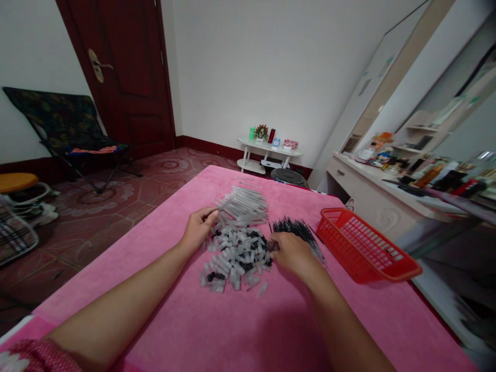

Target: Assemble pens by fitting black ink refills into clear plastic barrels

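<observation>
On the pink tabletop (217, 320) lies a heap of short clear and black caps (236, 256). Behind it is a pile of long clear tubes (246, 204), and to its right a bundle of thin black refills (296, 230). My left hand (198, 227) is closed in a pinch on one clear tube at the left edge of the tube pile. My right hand (289, 253) rests knuckles-up between the caps and the black refills, fingers curled on something I cannot make out.
A red plastic basket (364, 248) stands at the table's right. Beyond it is a white dresser (372, 191) crowded with bottles. A folding chair (65, 134), a dark red door (127, 77) and a small white shelf (267, 152) stand further back.
</observation>
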The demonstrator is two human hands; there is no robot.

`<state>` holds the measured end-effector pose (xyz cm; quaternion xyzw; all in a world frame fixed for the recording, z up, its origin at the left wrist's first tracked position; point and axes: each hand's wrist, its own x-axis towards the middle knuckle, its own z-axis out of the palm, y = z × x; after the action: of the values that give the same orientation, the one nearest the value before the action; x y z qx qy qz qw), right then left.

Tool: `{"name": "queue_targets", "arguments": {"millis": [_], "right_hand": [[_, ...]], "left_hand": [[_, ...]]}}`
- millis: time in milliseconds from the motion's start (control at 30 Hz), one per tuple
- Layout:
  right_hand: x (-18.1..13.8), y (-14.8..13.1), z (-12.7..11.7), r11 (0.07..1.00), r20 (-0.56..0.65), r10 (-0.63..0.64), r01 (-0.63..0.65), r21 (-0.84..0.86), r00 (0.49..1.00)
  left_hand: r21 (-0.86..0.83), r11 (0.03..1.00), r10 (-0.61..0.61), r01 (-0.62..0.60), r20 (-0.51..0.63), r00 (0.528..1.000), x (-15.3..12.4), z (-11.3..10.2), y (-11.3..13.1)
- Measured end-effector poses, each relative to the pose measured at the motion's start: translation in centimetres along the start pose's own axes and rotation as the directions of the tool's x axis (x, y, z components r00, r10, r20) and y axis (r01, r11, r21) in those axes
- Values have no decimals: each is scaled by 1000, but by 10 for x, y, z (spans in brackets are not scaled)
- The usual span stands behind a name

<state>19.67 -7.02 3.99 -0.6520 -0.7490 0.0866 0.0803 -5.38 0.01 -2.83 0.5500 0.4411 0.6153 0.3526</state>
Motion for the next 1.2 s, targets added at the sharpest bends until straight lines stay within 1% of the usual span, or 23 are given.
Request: {"name": "queue_targets", "arguments": {"millis": [100, 200, 300, 433, 500, 533, 567, 600, 667, 700, 767, 800, 900, 967, 1033, 1200], "right_hand": [[5, 6, 2, 999, 57, 35, -37, 34, 998], [10, 9, 10, 995, 110, 74, -81, 62, 991], [12, 11, 19, 993, 125, 69, -81, 89, 990], [13, 15, 23, 992, 104, 10, -23, 122, 994], [14, 17, 22, 982, 74, -18, 4, 188, 997], [15, 17, 21, 966, 50, -24, 11, 257, 998], [16, 17, 20, 936, 17, -19, 12, 351, 1000], [17, 16, 20, 886, -26, 2, 11, 463, 1000], [20, 12, 20, 732, -117, 85, 17, 681, 990], [21, 9, 21, 647, -156, 134, 33, 761, 979], [21, 3, 24, 509, -200, 213, 66, 858, 956], [21, 0, 26, 451, -200, 231, 78, 889, 952], [21, -6, 32, 296, -141, 224, 70, 953, 964], [20, -8, 35, 245, -103, 203, 51, 968, 974], [20, -9, 37, 236, -90, 195, 43, 971, 977], [21, -7, 36, 222, -113, 206, 67, 973, 972]], "left_hand": [[183, 971, 136, -156, 120, 983, -1, -1, -3], [277, 922, 203, -270, 247, 947, -3, -1, -6], [297, 897, 225, -327, 331, 916, -5, 0, -6], [316, 869, 242, -382, 401, 883, -8, 3, -4], [329, 856, 244, -399, 424, 872, -9, 3, -2], [333, 851, 246, -406, 431, 868, -9, 3, -2], [335, 847, 248, -412, 437, 865, -10, 3, -1], [336, 844, 251, -417, 441, 862, -10, 3, -1], [334, 840, 256, -428, 452, 854, -12, 4, -1], [330, 838, 259, -434, 461, 849, -12, 4, -1], [318, 835, 270, -449, 474, 838, -13, 5, -1], [312, 833, 276, -456, 481, 832, -14, 6, -1], [306, 827, 287, -472, 492, 822, -15, 7, 0], [305, 827, 287, -473, 495, 820, -15, 7, 1], [304, 830, 281, -467, 495, 822, -15, 8, 2], [313, 842, 250, -439, 494, 833, -14, 8, 4]]}}
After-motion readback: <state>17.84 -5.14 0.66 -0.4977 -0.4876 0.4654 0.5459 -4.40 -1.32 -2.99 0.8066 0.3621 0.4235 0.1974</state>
